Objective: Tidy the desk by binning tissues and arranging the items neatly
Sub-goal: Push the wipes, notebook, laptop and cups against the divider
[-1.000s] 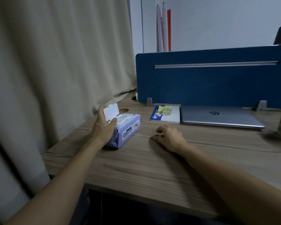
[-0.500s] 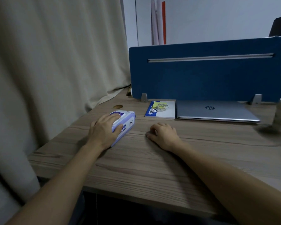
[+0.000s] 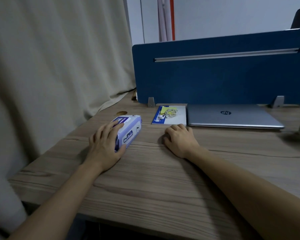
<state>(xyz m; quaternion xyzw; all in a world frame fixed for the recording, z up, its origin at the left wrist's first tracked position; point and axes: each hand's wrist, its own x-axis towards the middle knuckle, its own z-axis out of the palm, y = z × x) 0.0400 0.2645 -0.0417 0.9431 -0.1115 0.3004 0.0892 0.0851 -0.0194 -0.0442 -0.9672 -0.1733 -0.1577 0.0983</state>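
Head-camera view, looking down over my two bare forearms onto a grey-brown wood-grain desk (image 3: 163, 179). My left hand (image 3: 105, 146) grasps a soft lilac-and-white pack of wet wipes (image 3: 129, 129) printed with dark blue lettering; my fingers lie over its top and left side, and my thumb presses against its near end. The pack rests on the desk at the left, lid closed, lying at an angle with its far end pointing away to the right.

My right hand (image 3: 179, 140) lies palm down on the bare wood to the right of the pack, well apart from it, fingers curled loosely under and holding nothing. Its fingertips sit just near of a thin white booklet with a blue spine and a yellow patch (image 3: 171, 116), which lies flat at the far side of the desk. A tangle of white wired earphones (image 3: 169, 113) rests on top of that booklet. Just beside the booklet on the right, a closed silver laptop (image 3: 232, 116) lies flat, its edge nearly touching the booklet's.

Behind both stands a dark blue fabric desk divider (image 3: 215, 75) on small grey brackets. A beige curtain (image 3: 50, 66) hangs along the left edge of the desk.
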